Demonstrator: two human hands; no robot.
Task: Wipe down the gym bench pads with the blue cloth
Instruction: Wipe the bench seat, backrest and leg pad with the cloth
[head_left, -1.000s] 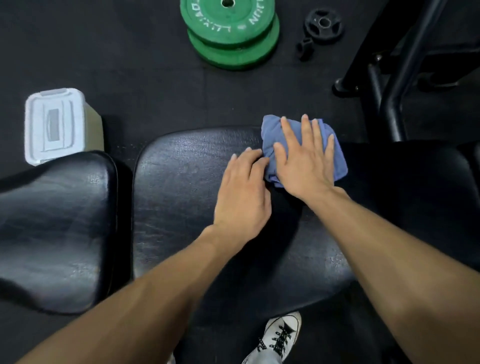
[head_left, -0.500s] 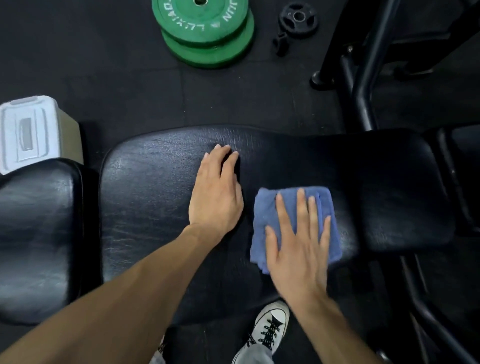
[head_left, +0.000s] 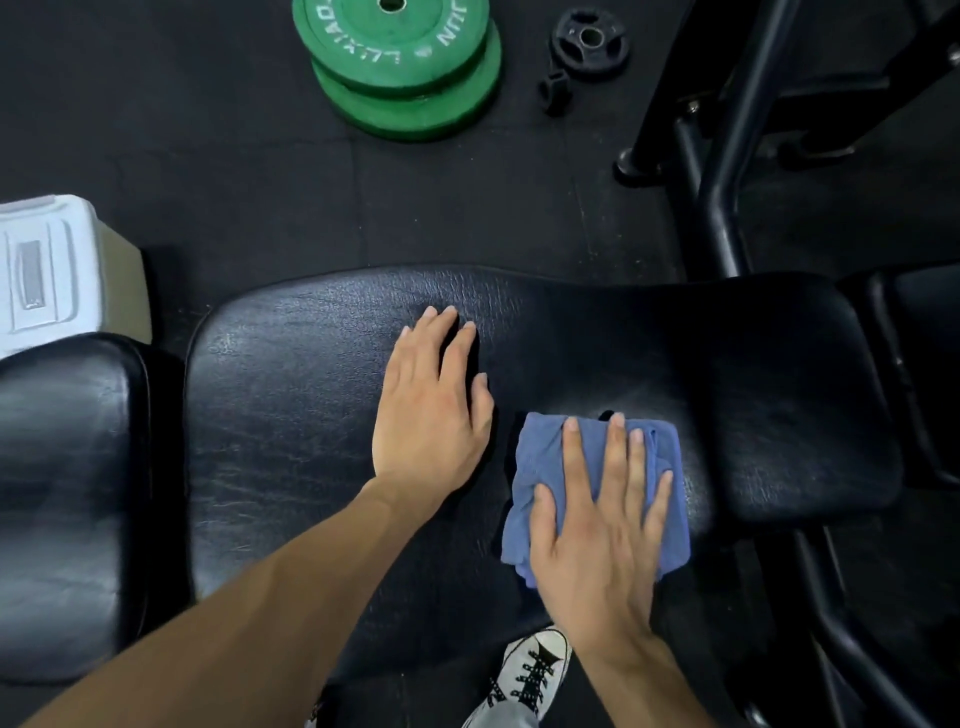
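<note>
A long black bench pad (head_left: 291, 415) runs across the middle of the view. A second black pad (head_left: 67, 493) lies to its left, across a narrow gap. The blue cloth (head_left: 535, 467) is bunched on the near edge of the long pad, right of centre. My right hand (head_left: 602, 525) presses flat on the cloth with fingers spread. My left hand (head_left: 428, 410) rests flat on the bare pad just left of the cloth, holding nothing.
Two stacked green weight plates (head_left: 405, 62) and a small black plate (head_left: 589, 41) lie on the dark floor beyond the bench. A white box (head_left: 47, 270) stands at far left. Black frame tubes (head_left: 727, 171) rise at right. A white shoe (head_left: 524, 675) shows below the pad.
My right hand pulled the cloth from the far edge of the pad to the near edge, and the cloth is now more bunched. My left hand has stayed flat on the pad.
</note>
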